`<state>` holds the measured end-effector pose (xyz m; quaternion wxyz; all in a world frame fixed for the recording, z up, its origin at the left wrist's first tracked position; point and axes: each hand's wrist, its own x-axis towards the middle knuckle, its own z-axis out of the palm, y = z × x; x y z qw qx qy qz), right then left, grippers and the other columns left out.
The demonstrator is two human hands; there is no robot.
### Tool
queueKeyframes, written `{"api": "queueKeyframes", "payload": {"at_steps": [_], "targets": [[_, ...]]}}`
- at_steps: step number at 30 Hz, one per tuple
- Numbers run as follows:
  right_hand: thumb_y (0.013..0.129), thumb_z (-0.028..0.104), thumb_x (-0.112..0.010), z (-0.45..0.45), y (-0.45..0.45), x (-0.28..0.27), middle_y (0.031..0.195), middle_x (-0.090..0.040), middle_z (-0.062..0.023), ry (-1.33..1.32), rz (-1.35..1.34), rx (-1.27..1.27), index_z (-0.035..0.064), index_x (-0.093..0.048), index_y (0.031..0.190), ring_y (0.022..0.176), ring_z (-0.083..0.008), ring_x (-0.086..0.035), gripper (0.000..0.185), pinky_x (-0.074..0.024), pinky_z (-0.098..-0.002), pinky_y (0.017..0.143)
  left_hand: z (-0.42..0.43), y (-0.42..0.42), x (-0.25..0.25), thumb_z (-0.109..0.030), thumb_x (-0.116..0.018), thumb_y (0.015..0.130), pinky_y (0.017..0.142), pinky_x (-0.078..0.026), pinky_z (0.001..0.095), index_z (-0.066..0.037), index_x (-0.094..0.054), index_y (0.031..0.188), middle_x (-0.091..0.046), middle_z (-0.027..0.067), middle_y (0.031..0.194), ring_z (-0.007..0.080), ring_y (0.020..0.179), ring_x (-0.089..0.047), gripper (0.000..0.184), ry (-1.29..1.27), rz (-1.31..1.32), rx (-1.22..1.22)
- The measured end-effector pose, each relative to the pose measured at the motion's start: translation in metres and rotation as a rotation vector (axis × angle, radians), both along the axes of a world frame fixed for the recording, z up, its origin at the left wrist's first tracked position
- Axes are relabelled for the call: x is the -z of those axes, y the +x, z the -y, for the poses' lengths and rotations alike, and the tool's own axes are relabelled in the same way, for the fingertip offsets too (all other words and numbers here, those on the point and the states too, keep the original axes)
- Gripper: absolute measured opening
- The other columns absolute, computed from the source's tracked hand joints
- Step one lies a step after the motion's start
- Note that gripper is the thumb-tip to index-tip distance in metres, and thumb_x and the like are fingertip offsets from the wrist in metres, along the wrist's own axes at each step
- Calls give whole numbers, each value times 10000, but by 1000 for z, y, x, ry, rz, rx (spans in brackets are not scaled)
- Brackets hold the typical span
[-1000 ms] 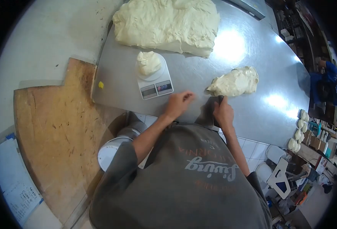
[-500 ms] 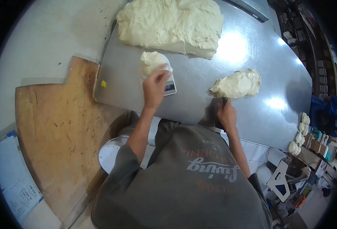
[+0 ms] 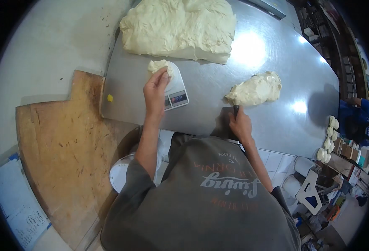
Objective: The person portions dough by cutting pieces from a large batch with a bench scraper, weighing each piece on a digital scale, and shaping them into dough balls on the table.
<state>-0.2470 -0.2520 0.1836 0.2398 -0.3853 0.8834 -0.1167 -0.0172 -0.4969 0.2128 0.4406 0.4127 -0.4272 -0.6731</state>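
Observation:
My left hand (image 3: 155, 93) is over the white kitchen scale (image 3: 182, 87), thumb and fingers pinched on a small piece of pale dough (image 3: 159, 65). Whether that dough rests on the weighing plate or hangs just above it, I cannot tell. The scale's display and buttons show near its front edge. My right hand (image 3: 241, 126) is closed round the black handle of a tool (image 3: 236, 109). Its working end is hidden at the near edge of a medium lump of dough (image 3: 256, 88). Beyond the scale lies a large mass of dough (image 3: 178, 29).
All this is on a shiny metal table (image 3: 205, 98). Several small dough pieces (image 3: 328, 140) line its right end. A person in blue (image 3: 356, 119) is beyond that end. A wooden board (image 3: 63, 146) is at left, with a white bucket (image 3: 121, 173) below the table.
My left hand has shifted left across the scale, uncovering more of its display and plate. The right hand stays at the dough lump with the tool. The whole view has shifted slightly.

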Motion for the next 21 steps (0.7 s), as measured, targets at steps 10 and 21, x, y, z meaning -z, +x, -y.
{"api": "queueKeyframes", "payload": {"at_steps": [10,21], "targets": [[993,278,-706,-6,-3,6,852,-723,-322,-69,8,16,22,-534,1176,816,-567,-693,359,-528,-646,724,-6,-2,12,-114,-742,1025,946,-586,319,35,-722,1292,-744,132,1282,171,1075,-728,306,-202,206,161],[989,256,-708,25,26,-11,779,-719,-266,-170,-49,-218,40,-527,1126,735,-492,-720,314,-555,-600,656,-103,-48,99,-85,-795,954,769,-626,429,-50,-517,1147,-791,167,1024,326,947,-793,340,-624,615,584]]}}
